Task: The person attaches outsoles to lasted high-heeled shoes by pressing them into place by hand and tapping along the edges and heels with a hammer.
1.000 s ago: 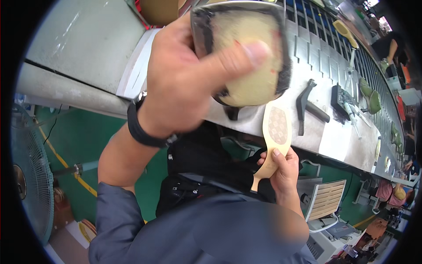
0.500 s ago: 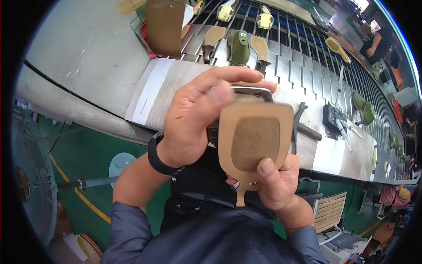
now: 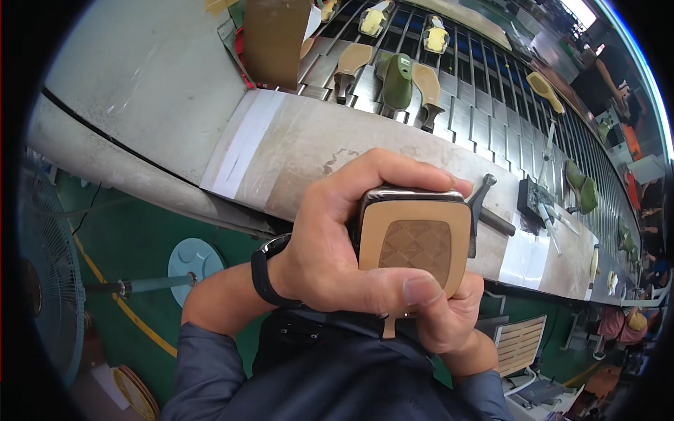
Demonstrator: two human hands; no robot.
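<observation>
In front of my chest I hold a tan shoe sole point(image 3: 371, 210) with a brown, diamond-patterned panel, lying against the underside of a dark, shiny square-toed shoe point(image 3: 414, 191). My left hand point(image 3: 351, 245) wraps round the shoe, fingers over its toe edge and thumb across the sole. Lower down, my right hand point(image 3: 453, 312) is closed on the narrow part of the sole, its thumb close to the left thumb. A thin tan strip of the sole sticks out below the hands. Most of the shoe is hidden behind the sole and my hands.
Beyond the worn bench edge point(image 3: 309, 133) runs a slatted metal conveyor point(image 3: 484, 112) carrying a green shoe point(image 3: 398, 81), tan heeled soles point(image 3: 426, 84) and more shoes. A metal-headed tool point(image 3: 484, 193) and a dark block point(image 3: 530, 196) with brushes lie right. A fan point(image 3: 53, 281) stands left.
The sole, held in front of the shoe before, now lies against its underside. My left thumb has come down across the sole, and both hands have lowered slightly.
</observation>
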